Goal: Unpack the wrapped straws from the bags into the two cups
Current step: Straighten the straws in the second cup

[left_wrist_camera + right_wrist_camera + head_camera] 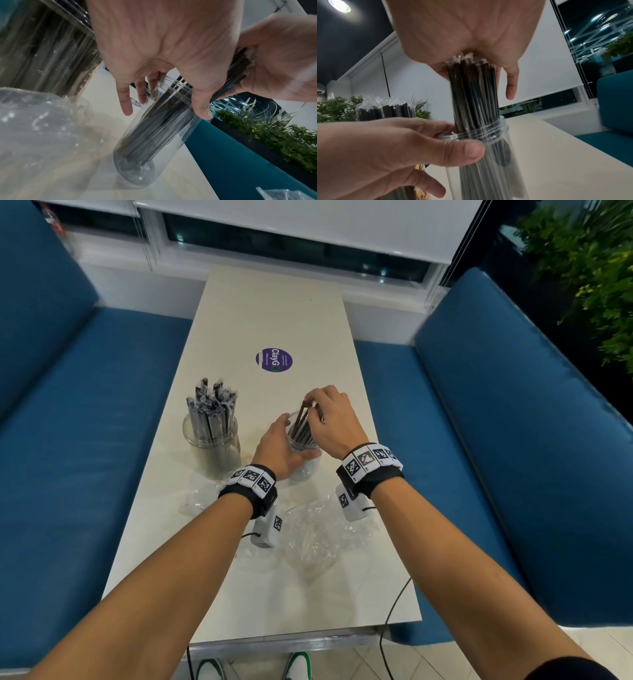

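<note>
Nearest the camera, in the lower middle of the head view, two crumpled clear plastic bags [318, 529] are seen lying flat on the pale rectangular table [274, 313]; no straws can be made out inside them, so they are judged emptied.

Just beyond them, at the centre of the frame, a tall clear plastic cup with a threaded rim [489, 152] is held near its rim by the left hand [281, 446], thumb on the near wall and fingers curled round the far side. A bundle of thin black straws in clear wrappers [474, 94] is gripped at its top by the right hand [334, 419] and stands partly inside this cup, its upper part above the rim. Whether the lower ends reach the bottom cannot be told.

Further left, a second clear plastic cup [210, 440] is seen already packed with wider black wrapped straws [210, 405].

The task is judged nearly done: only this last bundle is left to be seated and let go.

Beyond, a round purple sticker [274, 360] is seen on the table.
</note>
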Available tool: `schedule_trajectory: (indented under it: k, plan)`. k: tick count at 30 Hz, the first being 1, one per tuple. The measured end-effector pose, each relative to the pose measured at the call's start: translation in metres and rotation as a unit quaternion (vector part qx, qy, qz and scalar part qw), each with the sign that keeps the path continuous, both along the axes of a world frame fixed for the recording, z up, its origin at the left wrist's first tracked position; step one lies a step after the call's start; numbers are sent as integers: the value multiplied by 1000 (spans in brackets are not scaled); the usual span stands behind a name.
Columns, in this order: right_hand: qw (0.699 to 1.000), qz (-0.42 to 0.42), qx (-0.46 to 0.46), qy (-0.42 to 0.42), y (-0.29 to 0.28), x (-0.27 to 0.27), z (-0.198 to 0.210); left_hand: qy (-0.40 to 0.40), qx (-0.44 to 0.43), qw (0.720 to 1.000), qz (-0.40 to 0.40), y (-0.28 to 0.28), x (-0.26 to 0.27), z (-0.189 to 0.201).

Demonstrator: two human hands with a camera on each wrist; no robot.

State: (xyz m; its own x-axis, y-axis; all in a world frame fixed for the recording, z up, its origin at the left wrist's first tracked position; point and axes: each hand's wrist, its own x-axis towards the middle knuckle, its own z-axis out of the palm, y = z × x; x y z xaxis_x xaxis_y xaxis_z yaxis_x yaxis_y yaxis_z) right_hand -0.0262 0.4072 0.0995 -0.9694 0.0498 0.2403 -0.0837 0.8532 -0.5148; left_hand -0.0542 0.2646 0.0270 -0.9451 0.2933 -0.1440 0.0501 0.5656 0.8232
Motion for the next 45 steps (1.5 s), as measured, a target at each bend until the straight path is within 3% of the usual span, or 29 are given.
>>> schedule_trajectory:
  k: [11,19,30,36,45]
  plan:
    - [999,7,-25,30,9,-4,22,-8,7,1000,0,0,-3,-4]
    - [989,24,144,-1,-8,-23,35,-10,12,1000,6,1,-4,-3]
    - [990,-31,124,66,-4,-6,46,5,18,1000,5,0,0,-1]
    - [972,4,237,-6,-6,6,31,-6,12,1000,2,0,0,2]
    - [995,-10,95,34,-5,6,34,-3,5,1000,1,0,-2,1]
